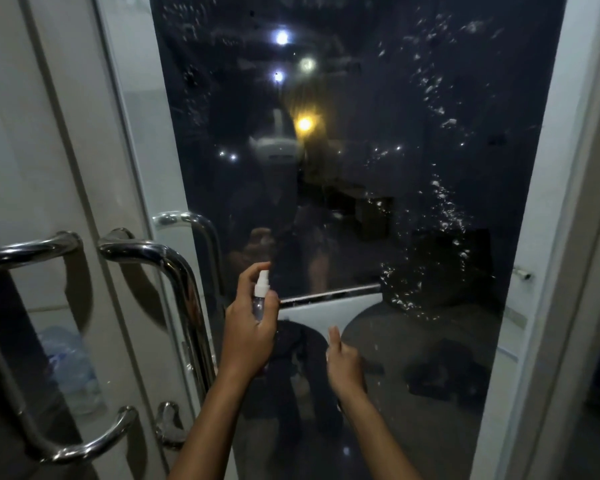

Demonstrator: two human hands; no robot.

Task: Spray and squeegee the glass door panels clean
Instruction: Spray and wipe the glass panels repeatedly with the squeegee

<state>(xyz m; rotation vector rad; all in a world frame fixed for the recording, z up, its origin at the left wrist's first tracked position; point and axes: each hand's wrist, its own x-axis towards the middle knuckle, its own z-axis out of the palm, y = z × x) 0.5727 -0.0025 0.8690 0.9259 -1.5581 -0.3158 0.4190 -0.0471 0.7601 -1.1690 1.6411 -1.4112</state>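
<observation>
Two bare forearms entered from the near bottom edge and reached toward the glass. The left hand (248, 336) was curled round a small spray bottle (260, 299), a slim clear cylinder with a white pump nozzle, forefinger arched over the top. The bottle stood nearly upright, just short of the pane. The right hand (343, 362) grasped the squeegee (329, 303), fingers wrapped round its handle with the thumb pointing up. The tool had a broad white head that flared outward to a straight dark blade edge, and that edge lay against the glass with a slight tilt, its right end higher.

The glass door panel (343, 168) was smooth, dark and highly reflective; it showed mirrored ceiling lights, an amber lamp and a faint figure. White foam flecks and droplets (440, 202) clung in an irregular column down the right half of the pane, ending just beside the blade's right end. The left half carried only a fine haze near the top.

To the left, curved tubular door handles (174, 271) in polished chrome were fixed to both leaves, close beside the left hand. A pale frame post (568, 237) bounded the pane on the right, well apart from the blade. A large water bottle (70, 365), translucent and blurred, stood behind the left leaf.
</observation>
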